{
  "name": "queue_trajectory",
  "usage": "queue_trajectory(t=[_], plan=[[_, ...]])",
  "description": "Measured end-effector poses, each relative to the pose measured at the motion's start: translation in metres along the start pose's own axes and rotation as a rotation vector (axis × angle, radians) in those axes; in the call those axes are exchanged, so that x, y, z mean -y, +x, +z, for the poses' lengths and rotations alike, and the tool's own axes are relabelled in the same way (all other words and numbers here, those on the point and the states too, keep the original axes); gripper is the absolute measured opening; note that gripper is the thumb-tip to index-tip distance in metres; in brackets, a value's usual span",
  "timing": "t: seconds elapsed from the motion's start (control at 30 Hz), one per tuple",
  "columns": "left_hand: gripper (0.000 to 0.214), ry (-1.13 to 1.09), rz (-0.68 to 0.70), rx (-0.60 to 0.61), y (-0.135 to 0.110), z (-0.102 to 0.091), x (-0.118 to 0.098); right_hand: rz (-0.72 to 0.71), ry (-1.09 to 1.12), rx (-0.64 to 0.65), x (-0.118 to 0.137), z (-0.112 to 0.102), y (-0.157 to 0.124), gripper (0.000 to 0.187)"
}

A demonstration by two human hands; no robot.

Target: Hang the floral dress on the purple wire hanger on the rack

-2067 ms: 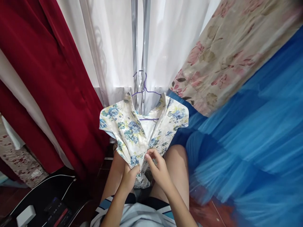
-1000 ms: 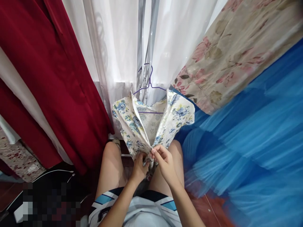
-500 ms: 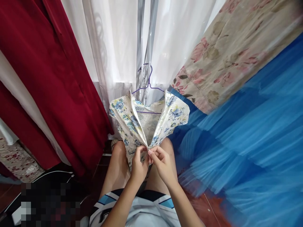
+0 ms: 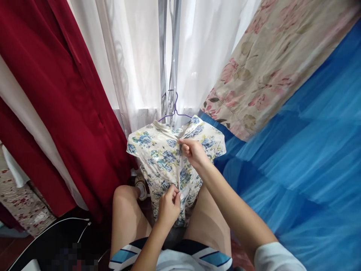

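A white dress with blue flowers (image 4: 166, 154) hangs on a purple hanger (image 4: 175, 111), its lower part between my bare knees. A zipper (image 4: 179, 171) runs down the middle, its two edges together below my right hand. My right hand (image 4: 193, 151) is closed in a pinch at the top of the zipper, near the neckline. The zipper pull is hidden by those fingers. Lower down, my left hand (image 4: 170, 207) pinches the dress fabric beside the zipper.
A red cloth (image 4: 76, 113) hangs on the left and white curtains (image 4: 141, 56) behind. To the right are a beige floral cloth (image 4: 242, 82) and blue tulle (image 4: 296, 158). A black round surface with a white cable (image 4: 53, 223) is at lower left.
My right hand has moved up along the zipper toward the neckline, and the open V has come together beneath it. My left hand stays low on the dress.
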State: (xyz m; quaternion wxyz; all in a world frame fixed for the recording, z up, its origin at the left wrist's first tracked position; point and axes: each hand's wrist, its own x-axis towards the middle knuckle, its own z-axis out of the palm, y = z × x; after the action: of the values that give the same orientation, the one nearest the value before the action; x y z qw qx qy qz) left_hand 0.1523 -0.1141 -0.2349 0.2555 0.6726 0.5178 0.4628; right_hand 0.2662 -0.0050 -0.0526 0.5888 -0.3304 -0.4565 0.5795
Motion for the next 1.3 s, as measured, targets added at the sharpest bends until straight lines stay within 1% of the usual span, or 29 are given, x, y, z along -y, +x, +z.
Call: queue_trajectory(t=[0.07,0.13,0.2,0.23,0.3,0.33,0.4,0.43,0.47,0.5,0.53,0.57,0.6,0.67,0.7,0.73,0.8,0.93,1.03,1.1,1.17,1.2,1.23,1.3], plan=[[0.008,0.008,-0.001,0.018,-0.001,0.008,0.003,-0.049,0.009,-0.014,0.016,0.008,0.019,0.019],[0.009,-0.007,0.000,0.037,-0.004,0.015,0.009,-0.095,0.015,-0.029,0.025,0.014,0.027,0.019],[0.011,-0.045,-0.015,0.046,-0.006,0.019,0.015,-0.125,0.012,-0.042,0.024,0.017,0.027,0.019],[0.013,-0.070,-0.026,0.050,-0.006,0.018,0.016,-0.136,0.007,-0.045,0.022,0.017,0.025,0.019],[0.017,-0.118,-0.045,0.053,0.001,0.008,0.013,-0.168,-0.015,-0.044,0.014,0.016,0.019,0.018],[0.019,-0.143,-0.045,0.047,0.008,-0.001,0.007,-0.193,-0.034,-0.046,0.010,0.014,0.014,0.017],[0.021,-0.194,-0.014,-0.022,0.032,-0.025,-0.013,-0.247,-0.084,-0.046,0.006,0.012,0.005,0.015],[0.019,-0.211,0.028,-0.077,0.048,-0.039,-0.027,-0.268,-0.109,-0.047,0.006,0.011,0.001,0.015],[0.022,-0.224,0.093,-0.173,0.065,-0.053,-0.043,-0.283,-0.131,-0.046,0.007,0.011,-0.004,0.015],[0.029,-0.223,0.180,-0.226,0.083,-0.066,-0.059,-0.293,-0.151,-0.040,0.009,0.012,-0.008,0.014],[0.036,-0.201,0.268,-0.227,0.101,-0.078,-0.075,-0.302,-0.170,-0.032,0.011,0.013,-0.012,0.014],[0.036,-0.153,0.353,-0.210,0.117,-0.087,-0.089,-0.311,-0.186,-0.022,0.012,0.014,-0.015,0.014],[0.031,-0.080,0.420,-0.180,0.131,-0.095,-0.102,-0.319,-0.197,-0.012,0.013,0.015,-0.016,0.014],[0.024,0.075,0.515,-0.158,0.152,-0.104,-0.118,-0.321,-0.194,0.006,0.011,0.017,-0.017,0.017],[0.023,0.149,0.547,-0.164,0.159,-0.107,-0.121,-0.315,-0.182,0.011,0.008,0.018,-0.016,0.018],[0.022,0.213,0.577,-0.176,0.164,-0.110,-0.121,-0.309,-0.171,0.012,0.005,0.018,-0.013,0.020],[0.020,0.312,0.644,-0.184,0.171,-0.116,-0.114,-0.308,-0.160,0.011,-0.004,0.019,-0.007,0.024],[0.020,0.416,0.738,-0.159,0.178,-0.130,-0.098,-0.320,-0.169,0.024,-0.018,0.024,0.011,0.027],[0.020,0.399,0.764,-0.212,0.182,-0.137,-0.103,-0.313,-0.178,0.008,-0.024,0.026,0.025,0.028],[0.020,0.326,0.746,-0.295,0.186,-0.144,-0.112,-0.304,-0.186,-0.009,-0.026,0.022,0.031,0.027],[0.021,0.233,0.679,-0.411,0.194,-0.156,-0.117,-0.282,-0.201,-0.011,-0.029,0.014,0.031,0.025],[0.023,0.183,0.630,-0.477,0.199,-0.164,-0.115,-0.269,-0.208,-0.008,-0.030,0.008,0.028,0.024],[0.025,0.133,0.580,-0.543,0.204,-0.173,-0.109,-0.256,-0.213,-0.004,-0.032,0.003,0.023,0.024],[0.028,0.047,0.487,-0.662,0.215,-0.191,-0.086,-0.241,-0.224,0.001,-0.034,-0.007,0.009,0.023]])
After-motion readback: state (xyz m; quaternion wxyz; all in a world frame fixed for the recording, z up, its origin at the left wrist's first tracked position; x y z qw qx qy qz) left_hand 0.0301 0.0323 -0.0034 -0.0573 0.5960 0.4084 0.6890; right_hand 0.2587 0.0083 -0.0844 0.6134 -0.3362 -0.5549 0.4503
